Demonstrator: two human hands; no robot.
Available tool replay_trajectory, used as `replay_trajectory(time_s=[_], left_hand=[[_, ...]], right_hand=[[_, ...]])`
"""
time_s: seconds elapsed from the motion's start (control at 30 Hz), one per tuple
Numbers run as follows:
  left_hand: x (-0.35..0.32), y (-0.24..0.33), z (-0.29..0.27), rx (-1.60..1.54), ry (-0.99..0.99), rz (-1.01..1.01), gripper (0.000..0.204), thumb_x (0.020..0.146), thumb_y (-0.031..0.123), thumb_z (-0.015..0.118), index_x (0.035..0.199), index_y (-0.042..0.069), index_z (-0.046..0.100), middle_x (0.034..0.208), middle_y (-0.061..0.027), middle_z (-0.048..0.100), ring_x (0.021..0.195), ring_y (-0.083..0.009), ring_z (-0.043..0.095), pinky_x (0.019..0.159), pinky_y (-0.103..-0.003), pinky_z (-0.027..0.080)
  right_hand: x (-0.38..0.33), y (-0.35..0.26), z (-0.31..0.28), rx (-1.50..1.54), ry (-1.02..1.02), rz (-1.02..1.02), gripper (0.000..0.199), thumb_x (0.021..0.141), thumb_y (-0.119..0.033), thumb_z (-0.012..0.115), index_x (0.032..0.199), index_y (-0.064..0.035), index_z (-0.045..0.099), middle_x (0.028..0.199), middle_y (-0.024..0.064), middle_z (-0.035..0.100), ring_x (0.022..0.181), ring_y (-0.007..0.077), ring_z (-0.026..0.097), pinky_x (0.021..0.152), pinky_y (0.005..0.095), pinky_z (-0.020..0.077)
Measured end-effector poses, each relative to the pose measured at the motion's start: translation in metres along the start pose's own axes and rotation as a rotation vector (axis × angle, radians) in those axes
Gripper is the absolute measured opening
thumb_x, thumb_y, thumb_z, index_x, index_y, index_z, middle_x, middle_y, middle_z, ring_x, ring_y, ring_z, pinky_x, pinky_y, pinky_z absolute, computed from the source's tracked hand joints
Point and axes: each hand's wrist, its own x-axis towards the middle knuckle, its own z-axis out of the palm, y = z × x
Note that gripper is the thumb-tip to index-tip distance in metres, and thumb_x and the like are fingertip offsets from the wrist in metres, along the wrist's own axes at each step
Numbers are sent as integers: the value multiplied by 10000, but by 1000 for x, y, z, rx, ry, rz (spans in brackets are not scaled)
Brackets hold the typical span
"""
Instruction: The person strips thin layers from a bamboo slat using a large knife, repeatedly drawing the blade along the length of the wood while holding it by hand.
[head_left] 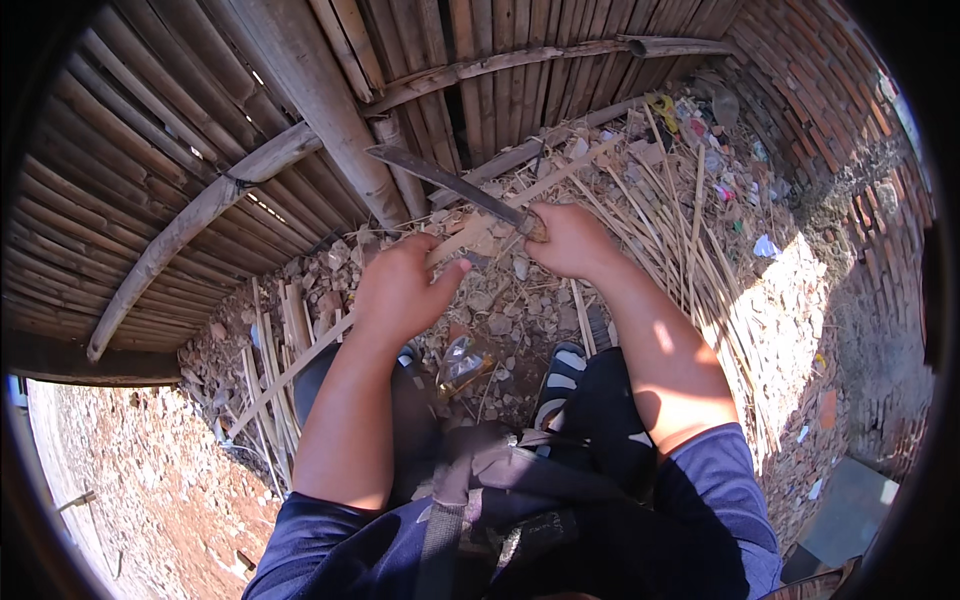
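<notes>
While right hand (572, 240) grips knife (455, 188), left (398, 290) palm-down

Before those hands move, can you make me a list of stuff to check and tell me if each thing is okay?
1. Knife held properly: ok; the right hand is closed around its handle.
2. Pale strip held: ok; the left hand is closed on it.
3. Left hand safely clear of the knife: cannot tell; a gap shows, but one view hides the true distance.
4. Knife touching the strip: cannot tell; they cross in the picture, but contact isn't clear.
5. Hands protected: not ok; both are bare.
6. Footing tidy: not ok; rubble and a see-through plastic packet lie below the hands.
</notes>
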Motion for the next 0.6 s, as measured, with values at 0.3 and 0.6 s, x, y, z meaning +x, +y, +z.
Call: replay_trajectory(time_s=[0.3, 0.6], left_hand=[[1, 4, 0, 23, -25, 8, 538, 872, 455, 765, 1160, 4, 713, 833, -185, 744, 829, -366, 747, 779, -463, 579], [3, -12, -6, 41, 40, -7, 498, 885, 464, 754, 1117, 25, 726, 807, -192, 744, 804, -374, 743, 771, -466, 574]], right_hand=[[1, 9, 4, 43, 33, -40, 472, 815, -294, 768, 1210, -48, 693, 987, 280, 709, 965, 453, 686, 867, 496, 545], [2, 15, -2, 8, -12, -72, 476, 804, -291, 787, 1199, -41, 696, 954, 272, 711, 939, 447, 689, 845, 490, 548]])
